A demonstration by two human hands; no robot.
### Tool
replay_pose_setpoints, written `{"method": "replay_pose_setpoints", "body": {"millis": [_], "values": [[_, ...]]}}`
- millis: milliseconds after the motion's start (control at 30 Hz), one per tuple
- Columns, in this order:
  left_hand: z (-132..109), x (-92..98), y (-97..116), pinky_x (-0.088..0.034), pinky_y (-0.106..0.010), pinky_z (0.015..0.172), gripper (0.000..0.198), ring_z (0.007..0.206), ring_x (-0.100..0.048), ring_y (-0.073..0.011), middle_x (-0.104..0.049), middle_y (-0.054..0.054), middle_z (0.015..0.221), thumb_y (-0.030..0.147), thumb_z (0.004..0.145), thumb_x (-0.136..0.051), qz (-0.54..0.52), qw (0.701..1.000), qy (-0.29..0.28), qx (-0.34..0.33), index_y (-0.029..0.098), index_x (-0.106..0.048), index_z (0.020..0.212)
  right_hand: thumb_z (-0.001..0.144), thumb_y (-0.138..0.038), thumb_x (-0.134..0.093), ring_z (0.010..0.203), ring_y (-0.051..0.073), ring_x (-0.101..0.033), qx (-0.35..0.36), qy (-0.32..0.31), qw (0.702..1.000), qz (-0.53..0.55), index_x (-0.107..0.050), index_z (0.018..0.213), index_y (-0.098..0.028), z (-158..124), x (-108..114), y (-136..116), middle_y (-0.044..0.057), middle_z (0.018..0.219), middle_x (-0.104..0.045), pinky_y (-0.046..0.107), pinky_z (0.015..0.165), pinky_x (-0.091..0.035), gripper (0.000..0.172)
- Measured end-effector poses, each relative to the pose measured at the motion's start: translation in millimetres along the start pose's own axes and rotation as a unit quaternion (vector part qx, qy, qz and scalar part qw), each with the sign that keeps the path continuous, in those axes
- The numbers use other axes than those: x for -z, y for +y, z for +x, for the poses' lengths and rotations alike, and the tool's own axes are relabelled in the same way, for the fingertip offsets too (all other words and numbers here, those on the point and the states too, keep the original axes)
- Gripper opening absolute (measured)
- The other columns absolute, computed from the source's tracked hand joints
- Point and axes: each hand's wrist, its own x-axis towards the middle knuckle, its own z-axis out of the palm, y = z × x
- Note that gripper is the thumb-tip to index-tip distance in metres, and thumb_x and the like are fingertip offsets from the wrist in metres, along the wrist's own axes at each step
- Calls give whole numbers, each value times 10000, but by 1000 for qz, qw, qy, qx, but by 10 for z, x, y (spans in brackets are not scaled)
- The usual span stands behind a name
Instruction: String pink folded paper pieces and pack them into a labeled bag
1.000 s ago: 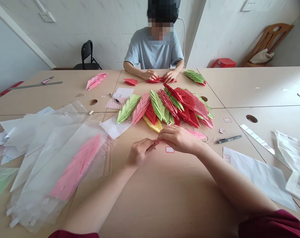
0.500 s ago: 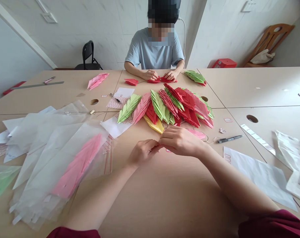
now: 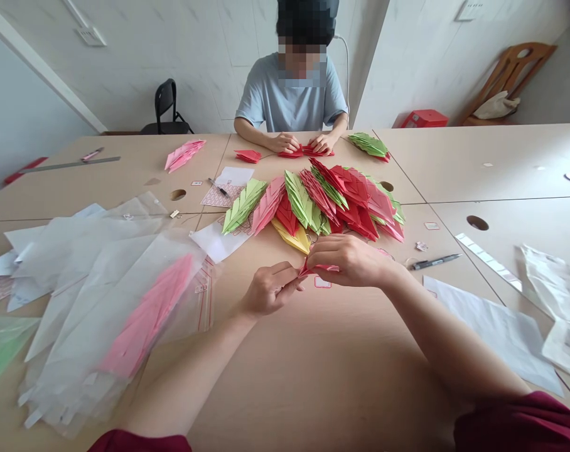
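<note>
Between my two hands is a pink-red folded paper piece [image 3: 306, 271], mostly covered by fingers. My left hand [image 3: 272, 287] pinches its left end between thumb and fingers. Over its right part curls my right hand [image 3: 347, 258], palm down, with the fingertips closed on the paper. Just beyond my hands lies a pile of pleated paper pieces [image 3: 358, 194] in red, pink and green. A yellow pleated paper piece [image 3: 292, 236] rests at the pile's near edge, with thin dark string beside it.
Plastic sleeves [image 3: 91, 301], one holding pink paper, spread on the left. To the right are a pen [image 3: 435, 262], a white sheet [image 3: 487, 333] and a white bag [image 3: 555, 282]. Across the table [image 3: 341, 376] a person in a blue shirt [image 3: 292, 94] handles red folded paper.
My right hand has shifted slightly up and right, away from the left. More of the pink-red paper now shows between them, and a small red-edged label is uncovered below.
</note>
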Motion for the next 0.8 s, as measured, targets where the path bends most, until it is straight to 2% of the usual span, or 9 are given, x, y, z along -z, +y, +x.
{"method": "replay_pose_setpoints", "body": {"millis": [167, 300, 433, 533, 700, 800], "values": [[-3, 19, -15, -463, -187, 532, 194, 552, -604, -75, -663, 18, 655, 185, 893, -566, -32, 999, 4, 20, 194, -638, 713, 936, -221, -492, 832, 163, -620, -20, 14, 1000, -10, -648, 971, -193, -62, 79, 78, 61, 899, -680, 299, 729, -491, 162], [-30, 34, -73, -491, -203, 563, 194, 596, -615, -95, -672, 9, 649, 180, 879, -583, -47, 998, 16, 45, 190, -611, 688, 932, -220, -491, 816, 176, -624, -66, 42, 996, -53, -654, 943, -193, -162, 226, 159, 71, 891, -685, 309, 721, -490, 166], [-62, 9, -141, -506, -184, 533, 118, 629, -638, -101, -672, -1, 675, 193, 863, -613, -44, 995, 46, 81, 179, -625, 746, 923, -229, -502, 812, 176, -627, -107, 42, 991, -63, -653, 988, -185, -200, 303, 155, 75, 928, -683, 299, 694, -491, 170], [-85, -23, -175, -525, -172, 525, 89, 637, -658, -102, -668, -5, 698, 232, 864, -618, -58, 991, 48, 107, 170, -638, 803, 918, -242, -519, 806, 170, -624, -105, 23, 993, -56, -650, 1000, -188, -172, 292, 106, 72, 945, -680, 289, 668, -485, 164], [-71, -25, -175, -569, -204, 585, 139, 690, -665, -117, -695, -28, 791, 286, 877, -595, -54, 990, 42, 122, 174, -662, 927, 931, -181, -469, 747, 143, -605, -114, 12, 991, -66, -649, 893, -191, -137, 255, 40, 50, 859, -668, 264, 628, -449, 185], [-22, 7, -129, -583, -238, 661, 216, 818, -668, -137, -690, -42, 940, 290, 868, -606, -32, 990, 60, 121, 200, -632, 1062, 914, -170, -479, 719, 137, -587, -122, 7, 989, -85, -637, 872, -181, -123, 222, 14, 48, 838, -656, 257, 609, -429, 163]]}}
